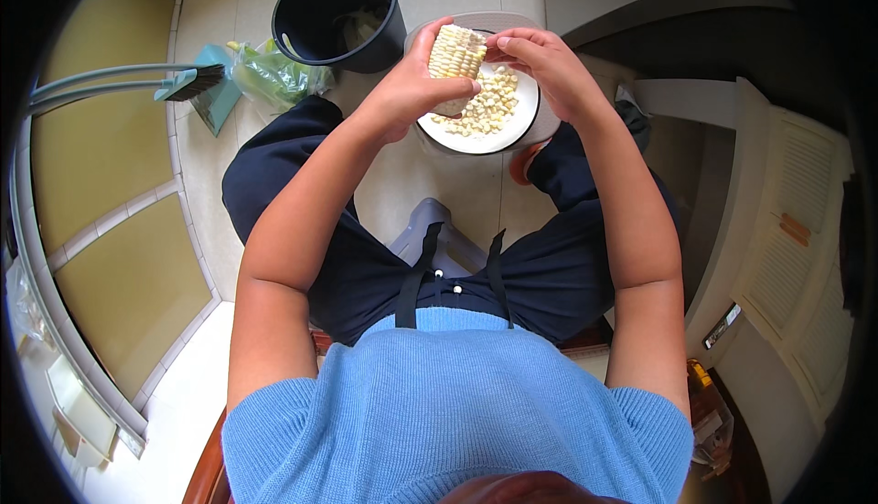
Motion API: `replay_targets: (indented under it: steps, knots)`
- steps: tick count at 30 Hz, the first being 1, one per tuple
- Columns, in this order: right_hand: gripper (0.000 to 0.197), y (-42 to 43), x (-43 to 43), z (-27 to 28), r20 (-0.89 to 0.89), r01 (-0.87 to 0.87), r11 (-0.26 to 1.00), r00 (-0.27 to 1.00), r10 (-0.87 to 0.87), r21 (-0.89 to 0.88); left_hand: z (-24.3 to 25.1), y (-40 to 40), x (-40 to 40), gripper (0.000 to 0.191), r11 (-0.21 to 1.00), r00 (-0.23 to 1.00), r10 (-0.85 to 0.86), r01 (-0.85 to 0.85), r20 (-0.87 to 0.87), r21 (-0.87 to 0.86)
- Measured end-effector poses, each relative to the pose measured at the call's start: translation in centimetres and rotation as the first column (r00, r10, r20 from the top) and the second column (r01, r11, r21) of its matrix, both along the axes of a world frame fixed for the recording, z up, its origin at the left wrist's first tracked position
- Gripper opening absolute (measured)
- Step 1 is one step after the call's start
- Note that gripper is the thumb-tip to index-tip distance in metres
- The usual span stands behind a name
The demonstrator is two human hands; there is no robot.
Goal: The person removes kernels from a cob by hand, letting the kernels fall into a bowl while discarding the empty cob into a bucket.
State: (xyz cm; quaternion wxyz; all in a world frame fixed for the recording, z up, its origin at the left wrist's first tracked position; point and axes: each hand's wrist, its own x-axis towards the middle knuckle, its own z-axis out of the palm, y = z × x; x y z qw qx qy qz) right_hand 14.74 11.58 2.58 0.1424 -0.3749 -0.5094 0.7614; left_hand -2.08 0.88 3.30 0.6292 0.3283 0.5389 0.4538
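My left hand (405,92) grips a pale corn cob (455,54), thumb across its lower front and fingers behind it. Rows of kernels still cover the side facing me. At the cob's right edge, the bent fingertips of my right hand (549,68) are touching or very close to it; whether a kernel is between them is too small to tell. Beneath both hands sits a white dish (529,103) with a dark rim. Loose corn kernels (497,100) are spread over its bottom, partly hidden by the cob and my left hand.
The dish rests on a grey-beige stool (549,120). A black bin (394,41) with husks (360,27) inside stands to its left. Nearby are a plastic bag of greens (274,82), a broom (195,83) and a teal dustpan (223,109). A greyish-purple plastic object (429,219) shows between my legs.
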Motion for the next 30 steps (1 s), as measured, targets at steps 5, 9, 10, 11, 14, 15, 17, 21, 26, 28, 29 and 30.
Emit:
replay_targets:
  steps: [5,9,10,11,14,15,17,21,26,28,29,30]
  knots:
    - [0.021,0.1,0.0,-0.4,0.005,-0.020,1.000,1.000,0.020,-0.006,0.0,0.0,0.0,0.090,1.000,1.000,0.005,-0.005,0.000,0.004]
    - [0.017,0.2,0.2,-0.7,0.046,-0.066,0.993,0.997,0.062,0.099,-0.8,-0.1,-0.3,0.090,0.997,0.993,-0.034,0.041,-0.114,0.063]
    - [0.017,0.2,0.2,-0.8,0.051,-0.071,0.989,0.997,0.065,0.128,-0.7,-0.1,-0.3,0.090,0.998,0.996,-0.039,0.043,-0.081,0.056]
    - [0.017,0.2,0.2,-0.8,0.051,-0.070,0.989,0.997,0.064,0.127,-0.6,-0.2,-0.2,0.089,0.998,0.998,-0.043,0.045,-0.047,0.049]
    - [0.015,0.2,0.0,-0.7,0.014,-0.040,0.986,0.999,0.038,0.160,-0.2,-0.3,-0.2,0.084,1.000,0.999,-0.021,0.021,0.035,0.002]
    - [0.015,0.2,0.1,-0.6,-0.004,-0.047,0.985,0.999,0.049,0.163,-0.1,-0.2,-0.4,0.084,1.000,0.999,-0.021,0.021,0.035,0.002]
    - [0.015,0.1,0.1,-0.5,-0.022,-0.055,0.984,0.998,0.060,0.167,0.0,-0.2,-0.8,0.080,0.996,0.967,0.020,0.003,0.254,-0.088]
    - [0.015,-0.6,-0.2,-0.1,0.017,-0.106,0.969,0.994,0.104,0.222,0.4,-0.1,-0.9,0.074,0.999,0.948,0.034,-0.021,0.318,-0.045]
    - [0.017,-0.5,-0.4,0.3,-0.016,-0.087,0.969,0.996,0.093,0.229,0.3,-0.3,-0.9,0.075,0.999,0.950,0.030,-0.021,0.310,-0.033]
    - [0.017,-0.5,-0.3,0.4,0.001,-0.122,0.968,0.992,0.125,0.218,0.3,-0.3,-0.9,0.076,0.999,0.952,0.031,-0.023,0.306,-0.029]
    - [0.017,-0.6,-0.3,0.4,0.001,-0.122,0.968,0.992,0.125,0.218,0.3,-0.3,-0.8,0.077,0.999,0.953,0.032,-0.026,0.301,-0.024]
    - [0.016,-0.8,-0.4,0.3,0.012,-0.132,0.963,0.991,0.132,0.233,0.3,-0.3,-0.8,0.077,0.999,0.953,0.031,-0.025,0.302,-0.024]
